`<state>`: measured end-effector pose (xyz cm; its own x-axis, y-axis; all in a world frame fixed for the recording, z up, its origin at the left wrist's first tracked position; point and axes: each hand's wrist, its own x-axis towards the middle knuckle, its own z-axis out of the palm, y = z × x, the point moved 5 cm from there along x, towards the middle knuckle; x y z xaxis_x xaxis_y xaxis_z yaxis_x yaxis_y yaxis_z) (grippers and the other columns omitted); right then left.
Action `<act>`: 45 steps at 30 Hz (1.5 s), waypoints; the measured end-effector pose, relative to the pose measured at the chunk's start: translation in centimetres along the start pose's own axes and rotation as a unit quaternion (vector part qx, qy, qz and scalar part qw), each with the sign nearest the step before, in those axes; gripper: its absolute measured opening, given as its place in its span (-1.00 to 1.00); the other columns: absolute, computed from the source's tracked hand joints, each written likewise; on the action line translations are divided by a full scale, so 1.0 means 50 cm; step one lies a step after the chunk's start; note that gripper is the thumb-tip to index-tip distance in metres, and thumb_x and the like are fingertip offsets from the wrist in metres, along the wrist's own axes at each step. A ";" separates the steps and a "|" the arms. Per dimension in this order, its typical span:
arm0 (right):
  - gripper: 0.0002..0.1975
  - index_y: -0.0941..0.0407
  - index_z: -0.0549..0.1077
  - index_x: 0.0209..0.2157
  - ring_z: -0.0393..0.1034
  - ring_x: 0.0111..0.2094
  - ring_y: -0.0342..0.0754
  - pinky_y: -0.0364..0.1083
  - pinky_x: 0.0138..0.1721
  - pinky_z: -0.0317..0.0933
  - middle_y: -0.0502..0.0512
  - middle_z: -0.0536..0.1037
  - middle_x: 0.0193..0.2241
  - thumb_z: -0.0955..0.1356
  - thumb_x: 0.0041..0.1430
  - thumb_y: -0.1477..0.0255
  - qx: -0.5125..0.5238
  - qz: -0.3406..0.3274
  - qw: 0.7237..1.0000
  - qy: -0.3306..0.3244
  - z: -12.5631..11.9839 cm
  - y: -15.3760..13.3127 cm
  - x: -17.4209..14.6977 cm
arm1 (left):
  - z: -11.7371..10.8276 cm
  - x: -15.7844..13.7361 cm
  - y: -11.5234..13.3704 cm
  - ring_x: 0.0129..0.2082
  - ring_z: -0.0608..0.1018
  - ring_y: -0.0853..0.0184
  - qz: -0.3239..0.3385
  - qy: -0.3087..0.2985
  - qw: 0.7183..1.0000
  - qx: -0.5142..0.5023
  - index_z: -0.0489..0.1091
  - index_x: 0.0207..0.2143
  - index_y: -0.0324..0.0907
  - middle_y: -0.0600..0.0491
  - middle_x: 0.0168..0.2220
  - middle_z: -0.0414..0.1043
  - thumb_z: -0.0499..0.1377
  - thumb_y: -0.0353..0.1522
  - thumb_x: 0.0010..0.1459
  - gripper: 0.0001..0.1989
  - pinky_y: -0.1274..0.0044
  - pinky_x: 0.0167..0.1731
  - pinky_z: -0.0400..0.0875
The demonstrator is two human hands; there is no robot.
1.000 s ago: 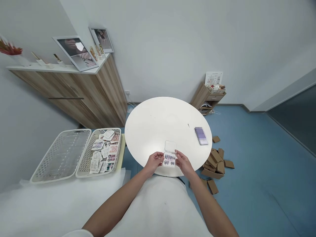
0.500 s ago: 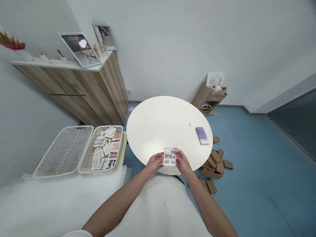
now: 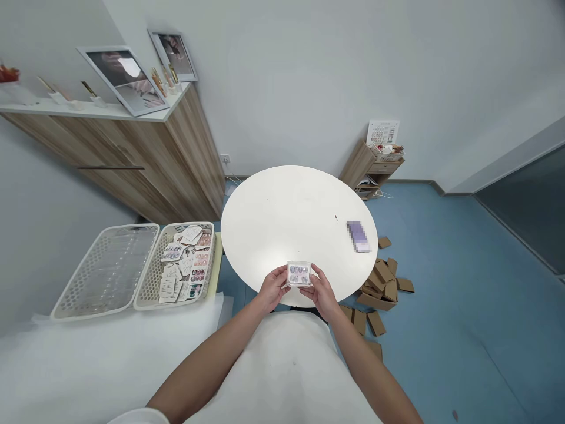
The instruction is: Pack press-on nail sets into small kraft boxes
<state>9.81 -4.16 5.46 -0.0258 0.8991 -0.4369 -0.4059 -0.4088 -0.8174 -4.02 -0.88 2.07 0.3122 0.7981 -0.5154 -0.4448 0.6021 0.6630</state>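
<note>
Between my two hands, over the near edge of the round white table (image 3: 286,215), is a small clear case of press-on nails (image 3: 299,274). Its lid looks closed, and two rows of shiny lilac nails show through it. My left hand (image 3: 274,287) grips the case by its left side. On the right side, my right hand (image 3: 322,292) holds it with thumb and fingers. The undersides of the fingers are hidden.
Left of the table stand a white basket (image 3: 138,294) of nail cards and another basket (image 3: 57,306) with clear cases. A blurred purple object (image 3: 358,237) lies on the table's right side. Cardboard boxes (image 3: 379,288) are piled on the floor to the right.
The clear lid, standing raised at the back of the case before, is now down over the nails. Both hands still hold the case, and the whole view has shifted slightly.
</note>
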 end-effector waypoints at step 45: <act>-0.49 0.03 0.26 -0.10 0.37 -0.39 -0.11 -0.02 -0.26 0.22 0.04 0.40 -0.30 0.37 -0.16 0.29 -0.134 0.011 0.991 0.015 -0.231 -0.068 0.121 | 0.155 0.057 -0.052 -0.29 0.43 0.40 0.100 0.101 0.905 0.400 0.08 0.08 -0.14 -0.02 -0.19 0.32 0.04 -0.23 0.08 -0.50 0.50 -0.25 0.32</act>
<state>21.60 0.87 1.27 -0.0036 0.8864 -0.4629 -0.1480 -0.4582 -0.8764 4.54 0.01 3.08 0.0965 0.9216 -0.3760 0.3002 0.3332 0.8938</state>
